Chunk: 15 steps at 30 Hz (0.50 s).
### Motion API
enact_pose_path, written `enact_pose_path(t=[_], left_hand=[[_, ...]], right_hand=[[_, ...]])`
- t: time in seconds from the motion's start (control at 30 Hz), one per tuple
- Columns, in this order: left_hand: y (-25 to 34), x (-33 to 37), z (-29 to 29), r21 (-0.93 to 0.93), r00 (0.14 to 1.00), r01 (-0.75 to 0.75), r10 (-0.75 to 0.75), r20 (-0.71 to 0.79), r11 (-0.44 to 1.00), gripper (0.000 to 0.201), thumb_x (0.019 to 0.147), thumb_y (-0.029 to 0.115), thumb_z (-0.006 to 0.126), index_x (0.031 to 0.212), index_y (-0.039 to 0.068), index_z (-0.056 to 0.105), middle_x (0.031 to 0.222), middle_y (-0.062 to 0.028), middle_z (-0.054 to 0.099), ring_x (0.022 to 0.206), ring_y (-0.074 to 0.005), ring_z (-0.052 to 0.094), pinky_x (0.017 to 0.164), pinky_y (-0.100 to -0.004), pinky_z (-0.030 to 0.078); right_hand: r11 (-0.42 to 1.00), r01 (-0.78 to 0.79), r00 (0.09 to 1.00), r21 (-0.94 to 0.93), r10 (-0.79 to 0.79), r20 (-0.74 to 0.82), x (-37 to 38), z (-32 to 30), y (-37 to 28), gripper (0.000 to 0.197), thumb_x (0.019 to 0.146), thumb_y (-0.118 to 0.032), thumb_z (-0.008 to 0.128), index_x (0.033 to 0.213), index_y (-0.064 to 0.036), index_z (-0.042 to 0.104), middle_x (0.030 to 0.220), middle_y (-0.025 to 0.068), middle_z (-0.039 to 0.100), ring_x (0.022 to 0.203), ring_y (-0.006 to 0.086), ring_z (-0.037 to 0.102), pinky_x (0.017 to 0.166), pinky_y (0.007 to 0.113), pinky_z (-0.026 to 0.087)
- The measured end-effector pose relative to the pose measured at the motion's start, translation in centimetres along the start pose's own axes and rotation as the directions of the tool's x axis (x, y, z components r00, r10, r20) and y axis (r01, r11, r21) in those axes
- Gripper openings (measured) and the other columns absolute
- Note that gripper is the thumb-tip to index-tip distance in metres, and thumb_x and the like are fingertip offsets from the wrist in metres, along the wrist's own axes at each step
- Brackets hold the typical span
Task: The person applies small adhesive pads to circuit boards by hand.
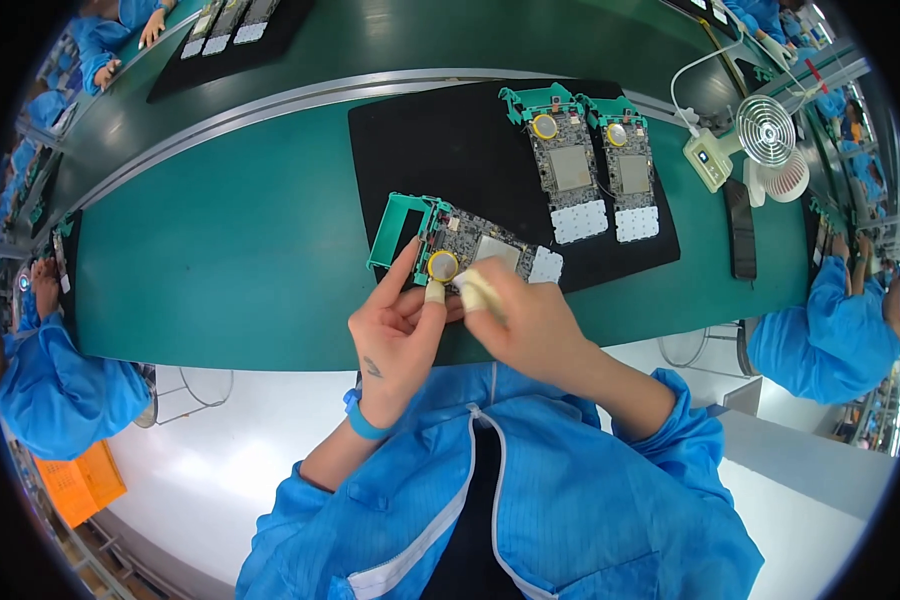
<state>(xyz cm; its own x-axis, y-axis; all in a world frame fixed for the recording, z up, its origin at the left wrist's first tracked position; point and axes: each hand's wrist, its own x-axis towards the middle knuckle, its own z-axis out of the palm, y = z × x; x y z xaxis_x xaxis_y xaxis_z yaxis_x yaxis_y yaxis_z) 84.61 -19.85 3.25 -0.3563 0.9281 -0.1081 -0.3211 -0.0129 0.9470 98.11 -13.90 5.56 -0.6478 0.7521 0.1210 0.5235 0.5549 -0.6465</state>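
Observation:
A circuit board (475,232) with a green plastic frame (395,232) at its left end is tilted over the near edge of the black mat. A round coin cell (442,265) with a yellow rim sits on it, and a white pad covers its right end. My left hand (395,325) grips the board by its lower left part, thumb beside the coin cell. Closed in a pinch, my right hand (530,315) is over the board's lower edge, just right of the cell. Something small and white shows at its fingertips, too hidden to name. Pale finger cots cover some fingertips.
Two similar boards, a left one (570,168) and a right one (631,174), lie on the black mat (410,140). A small white fan (765,130) and a dark phone (740,230) are at the right. Co-workers in blue sit on both sides.

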Motion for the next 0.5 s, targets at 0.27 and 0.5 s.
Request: enact_pose_path(t=[0.27,0.5], left_hand=[[0.2,1.4,0.3,0.071,1.000,-0.018,0.016,0.023,0.997,0.049,0.085,-0.007,0.048,0.133,-0.007,0.036,0.089,-0.0156,0.066,0.080,-0.0170,0.066,0.075,-0.0267,0.054],[0.4,1.3,0.7,0.062,0.998,-0.003,-0.001,0.066,0.998,0.058,0.085,-0.007,0.046,0.138,-0.004,0.025,0.095,-0.0169,0.065,0.084,-0.0188,0.065,0.077,-0.0282,0.055]], right_hand=[[0.911,0.302,0.910,-0.281,-0.363,-0.201,0.3,-0.4,1.0,0.036,0.063,-0.004,0.067,0.098,-0.0052,0.061,0.091,0.0045,0.059,0.075,0.0199,0.058,0.062,0.031,0.045],[0.862,0.294,0.894,-0.413,-0.401,-0.200,-0.7,-0.6,2.5,0.034,0.062,-0.009,0.070,0.095,-0.0067,0.063,0.086,0.0015,0.058,0.067,0.0149,0.055,0.057,0.029,0.040]])
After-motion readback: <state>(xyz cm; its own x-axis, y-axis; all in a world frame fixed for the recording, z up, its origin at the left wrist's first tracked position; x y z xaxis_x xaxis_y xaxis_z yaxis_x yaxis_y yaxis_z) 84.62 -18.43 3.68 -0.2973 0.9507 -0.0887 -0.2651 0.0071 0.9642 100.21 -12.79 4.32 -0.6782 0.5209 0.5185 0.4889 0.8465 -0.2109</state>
